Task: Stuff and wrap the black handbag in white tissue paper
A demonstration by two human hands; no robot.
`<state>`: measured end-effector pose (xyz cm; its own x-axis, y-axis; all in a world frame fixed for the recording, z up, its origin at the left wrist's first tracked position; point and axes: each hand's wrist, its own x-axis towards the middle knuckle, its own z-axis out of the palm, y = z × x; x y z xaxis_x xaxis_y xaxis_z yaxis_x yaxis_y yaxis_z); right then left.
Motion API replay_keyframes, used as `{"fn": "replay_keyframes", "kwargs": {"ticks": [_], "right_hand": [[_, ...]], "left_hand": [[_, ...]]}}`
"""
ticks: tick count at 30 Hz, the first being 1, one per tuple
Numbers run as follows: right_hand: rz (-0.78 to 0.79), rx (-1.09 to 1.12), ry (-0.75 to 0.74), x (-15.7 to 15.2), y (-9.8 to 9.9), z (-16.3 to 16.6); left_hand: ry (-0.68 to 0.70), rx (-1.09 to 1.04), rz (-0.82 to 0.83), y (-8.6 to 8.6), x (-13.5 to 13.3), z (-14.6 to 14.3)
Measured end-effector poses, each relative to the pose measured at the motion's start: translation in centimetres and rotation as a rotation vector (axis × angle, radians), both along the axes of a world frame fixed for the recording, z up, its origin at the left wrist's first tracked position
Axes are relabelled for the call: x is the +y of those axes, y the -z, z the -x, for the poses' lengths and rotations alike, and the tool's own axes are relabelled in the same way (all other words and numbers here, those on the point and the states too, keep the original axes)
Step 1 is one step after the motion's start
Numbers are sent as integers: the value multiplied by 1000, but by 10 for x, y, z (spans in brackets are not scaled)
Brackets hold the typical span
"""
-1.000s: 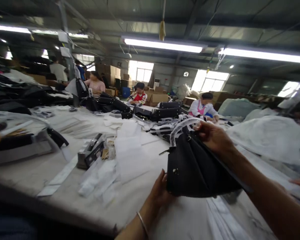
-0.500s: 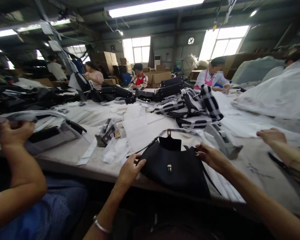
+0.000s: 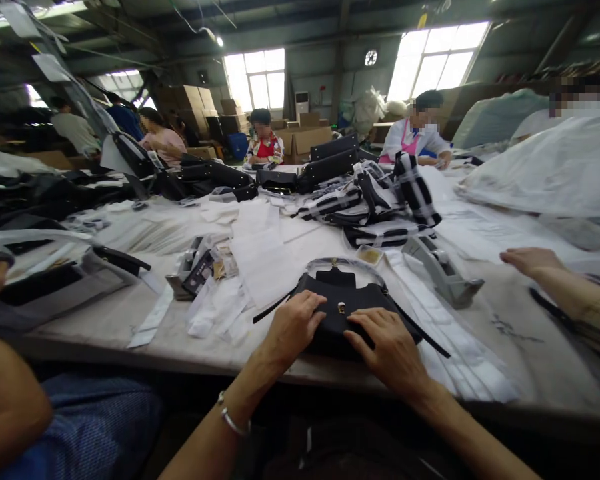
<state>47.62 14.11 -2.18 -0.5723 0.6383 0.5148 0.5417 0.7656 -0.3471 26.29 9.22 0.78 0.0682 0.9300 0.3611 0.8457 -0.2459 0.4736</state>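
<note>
A black handbag with a small metal clasp lies flat near the table's front edge, its wrapped handle arching behind it. My left hand rests on the bag's left side with fingers stretched out flat. My right hand lies on the bag's right side, fingers spread and pressing down. A thin black strap trails out to the left of the bag.
A tape dispenser stands to the right, another to the left among white paper strips. Striped bags pile up behind. A co-worker's hand rests at right; another person's arm is at left. Workers sit across the table.
The bag, held up a second ago, has been laid flat on the table. Both my hands moved from gripping its edges onto its top, fingers spread.
</note>
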Motion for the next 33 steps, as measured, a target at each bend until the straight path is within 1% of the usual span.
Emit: {"fn": "replay_keyframes", "kwargs": {"ticks": [3,5,7,13,21,27,33], "right_hand": [[-35,-5,4,-1,5,0],[-46,6,0,0,5,-1],[-54,18,-5,0,4,-1],[-43,55,-27,0,5,0],[-20,71,-48,-1,6,0],[-17,68,-52,-1,7,-1],[-1,46,-66,-3,9,-2]], "left_hand": [[131,135,133,-2,24,-9],[161,221,184,-1,34,-13],[156,290,206,-1,39,-16],[144,421,200,4,40,-20],[204,620,219,1,44,-28],[262,692,230,3,43,-33],[299,700,262,1,42,-36]]}}
